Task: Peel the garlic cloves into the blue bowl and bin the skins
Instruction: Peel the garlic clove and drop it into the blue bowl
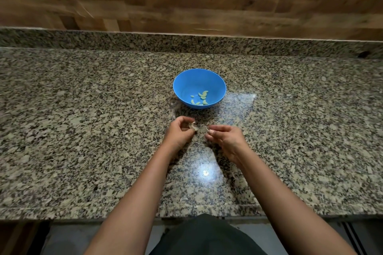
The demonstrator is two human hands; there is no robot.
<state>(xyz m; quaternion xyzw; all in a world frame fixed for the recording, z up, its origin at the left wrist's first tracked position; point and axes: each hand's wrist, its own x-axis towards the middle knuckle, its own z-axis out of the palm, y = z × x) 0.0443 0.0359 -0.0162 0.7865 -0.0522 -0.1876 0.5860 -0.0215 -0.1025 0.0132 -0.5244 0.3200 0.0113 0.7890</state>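
A blue bowl [199, 80] stands on the granite counter [83, 130] with several pale peeled garlic cloves [201, 97] at its bottom. Just in front of the bowl, my left hand [179, 133] pinches a garlic clove with loose papery skin [193, 126] at its fingertips. My right hand [226, 139] is a few centimetres to its right, fingers closed on a thin scrap of garlic skin [206, 129]. The two hands are slightly apart. No bin is in view.
A small piece of skin [183, 198] lies near the counter's front edge. A low granite upstand and a wood-panelled wall [186, 12] run behind the counter. A dark spot [363, 54] sits at the far right back.
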